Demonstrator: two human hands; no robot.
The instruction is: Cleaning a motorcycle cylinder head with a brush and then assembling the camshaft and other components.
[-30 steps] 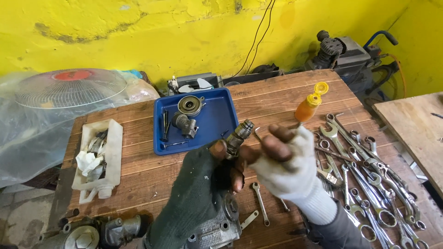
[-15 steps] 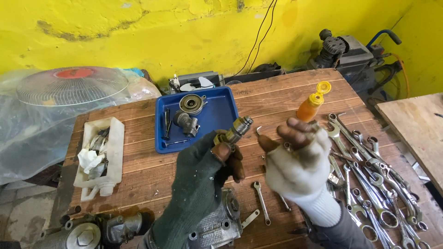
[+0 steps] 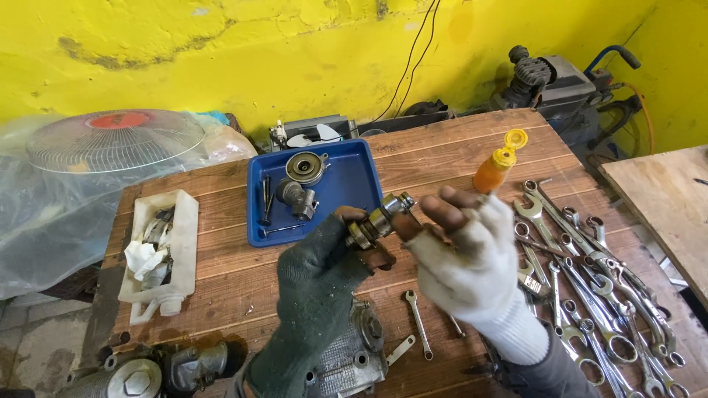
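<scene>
Far left of frame: fan grille (image 3: 114, 138) under clear plastic, then a white plastic tub (image 3: 158, 254) with rags and small parts on the wooden worktop (image 3: 221, 287). Lower left: grey metal housings (image 3: 140, 372). Upper centre: blue tray (image 3: 321, 193) holding a round bearing-like piece, a short cylinder part and a couple of pins. Frame centre, raised above the worktop: left hand (image 3: 317, 287) in a dark green glove, clenched round the lower end of a small stepped metal shaft assembly (image 3: 380, 220). Long axis of the shaft runs from lower left to upper right in the frame, free end tilted up toward the tray's right edge. Right hand (image 3: 464, 258), white knit glove with bare fingertips, sits just to the right of the shaft; thumb and fingertips appear to touch or nearly touch its mid-section, cannot tell if it actually pinches. Fingers loosely curled, nothing else held. Left hand is the one carrying the part; right hand comes at it from the right side, across the axis. Below the hands: engine cover casting (image 3: 346, 361) and a small spanner (image 3: 417, 324). Right of the hands: orange squeeze bottle (image 3: 493, 169) with yellow flip cap open, standing upright. Far right: spread of combination spanners (image 3: 590, 280). Top right, off the worktop: compressor-like machine (image 3: 549, 77).
</scene>
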